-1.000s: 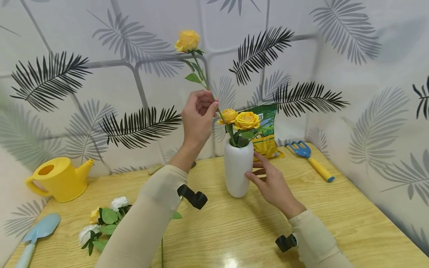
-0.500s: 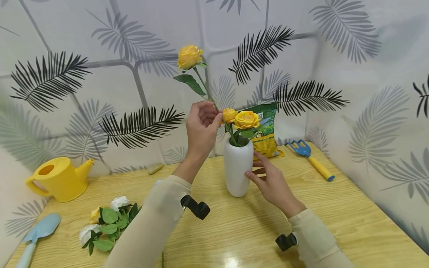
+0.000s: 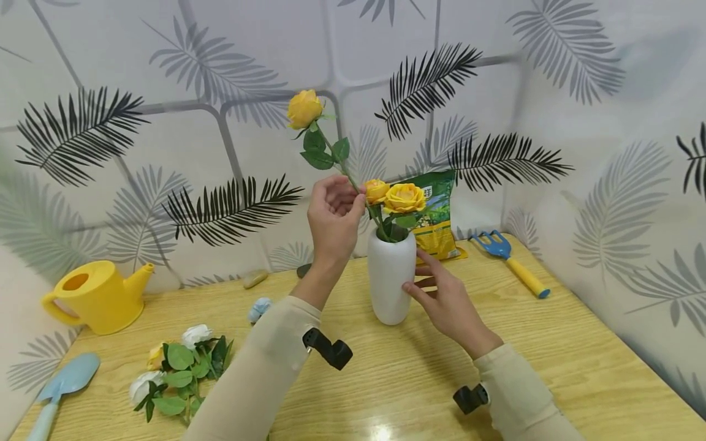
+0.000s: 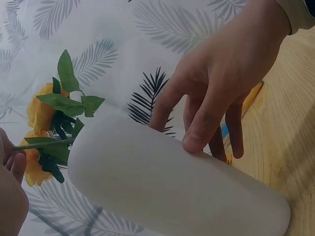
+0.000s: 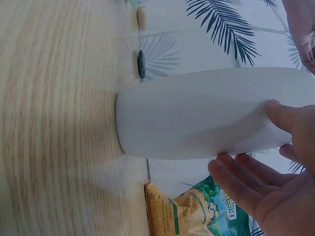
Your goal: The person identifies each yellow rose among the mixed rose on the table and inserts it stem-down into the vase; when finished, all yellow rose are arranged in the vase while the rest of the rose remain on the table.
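A white vase [image 3: 390, 275] stands upright on the wooden table [image 3: 551, 343] with two yellow roses [image 3: 405, 198] in it. My left hand [image 3: 333, 217] pinches the stem of a third yellow rose [image 3: 304, 109], whose lower stem runs down into the vase mouth. My right hand [image 3: 444, 300] rests with nearly straight fingers against the vase's right side; the thumb tip [image 5: 275, 110] touches the vase wall [image 5: 197, 113]. In the left wrist view the right hand's fingers [image 4: 206, 123] lie on the vase [image 4: 167, 187], beside green leaves [image 4: 64, 103].
A yellow watering can [image 3: 94, 295] and a light blue trowel [image 3: 57, 386] sit at the left. Loose white and yellow flowers [image 3: 176, 370] lie front left. A green and yellow bag [image 3: 438, 220] and a blue hand rake [image 3: 510, 260] stand behind right. Small pebbles [image 3: 259, 309] lie behind the arm.
My left hand has lowered the third rose, its stem sliding deeper into the vase. The right hand has stayed on the vase.
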The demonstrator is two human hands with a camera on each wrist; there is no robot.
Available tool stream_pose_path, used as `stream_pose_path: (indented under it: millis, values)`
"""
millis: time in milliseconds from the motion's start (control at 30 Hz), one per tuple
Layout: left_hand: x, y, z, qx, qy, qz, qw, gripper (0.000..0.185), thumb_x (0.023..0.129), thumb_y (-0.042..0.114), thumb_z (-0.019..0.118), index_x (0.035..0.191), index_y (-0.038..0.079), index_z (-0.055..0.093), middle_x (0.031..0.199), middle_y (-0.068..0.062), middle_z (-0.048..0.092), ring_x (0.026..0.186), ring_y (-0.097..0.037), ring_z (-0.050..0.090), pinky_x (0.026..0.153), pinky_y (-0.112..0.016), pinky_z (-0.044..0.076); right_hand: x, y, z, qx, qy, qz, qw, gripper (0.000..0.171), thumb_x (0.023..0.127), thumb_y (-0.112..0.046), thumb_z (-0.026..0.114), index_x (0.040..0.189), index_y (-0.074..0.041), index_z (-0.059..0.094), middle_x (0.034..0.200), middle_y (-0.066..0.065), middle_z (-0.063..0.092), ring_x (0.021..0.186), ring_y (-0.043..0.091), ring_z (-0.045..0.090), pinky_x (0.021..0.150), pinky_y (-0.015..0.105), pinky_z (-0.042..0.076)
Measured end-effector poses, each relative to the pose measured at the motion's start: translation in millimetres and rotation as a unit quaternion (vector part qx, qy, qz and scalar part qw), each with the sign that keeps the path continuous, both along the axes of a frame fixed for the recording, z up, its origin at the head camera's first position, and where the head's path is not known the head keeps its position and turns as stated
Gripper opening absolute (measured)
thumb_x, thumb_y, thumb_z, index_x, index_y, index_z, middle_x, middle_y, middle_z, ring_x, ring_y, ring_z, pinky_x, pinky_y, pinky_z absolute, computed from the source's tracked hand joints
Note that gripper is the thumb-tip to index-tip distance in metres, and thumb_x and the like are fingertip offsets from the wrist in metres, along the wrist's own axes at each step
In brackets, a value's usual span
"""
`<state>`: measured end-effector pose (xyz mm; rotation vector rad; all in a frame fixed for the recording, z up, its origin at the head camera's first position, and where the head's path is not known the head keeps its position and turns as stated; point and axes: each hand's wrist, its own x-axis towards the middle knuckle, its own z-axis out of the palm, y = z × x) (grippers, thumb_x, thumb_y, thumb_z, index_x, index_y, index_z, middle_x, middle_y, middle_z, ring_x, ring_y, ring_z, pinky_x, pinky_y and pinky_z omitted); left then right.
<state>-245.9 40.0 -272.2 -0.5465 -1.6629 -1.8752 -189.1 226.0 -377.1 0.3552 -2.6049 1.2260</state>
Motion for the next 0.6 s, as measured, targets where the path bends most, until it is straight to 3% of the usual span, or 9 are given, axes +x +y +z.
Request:
stream_pose_path:
  millis: [233,433,600]
  values:
    - [2.4,2.2,-8.9,0.024,-0.014,-0.004,0.9996,0.039,0.088,-0.013,0.065,0.125,-0.008,0.05,0.102,-0.029,0.067,0.086,-0.022,0.069,0.076,-0.017,0.057,0.0,-0.5,0.2,-0.001,-0.001,0.001,1.0,0.068,0.1,-0.024,0.064,0.157,-0.006,0.03,0.135,0.023,0.061,0.111,0.037,0.069,0.088,0.048,0.06]
    - [3.8,3.8,-17.2,0.028,-0.014,0.001,0.9995,0.046,0.088,-0.012,0.064,0.13,-0.007,0.047,0.105,-0.032,0.064,0.083,-0.006,0.063,0.074,-0.014,0.054,0.5,-0.2,0.3,-0.003,-0.002,0.001,1.0,0.068,0.1,-0.023,0.064,0.157,-0.006,0.03,0.134,0.023,0.061,0.111,0.037,0.069,0.088,0.048,0.06]
    - [4.4,5.4,-18.7,0.034,-0.016,0.001,0.9993,0.048,0.088,-0.012,0.063,0.131,-0.002,0.046,0.107,-0.035,0.062,0.082,-0.005,0.062,0.073,-0.014,0.053,0.9,-0.9,0.5,-0.006,0.0,0.002,1.0,0.069,0.1,-0.022,0.065,0.157,-0.006,0.03,0.134,0.023,0.062,0.111,0.036,0.069,0.088,0.048,0.06]
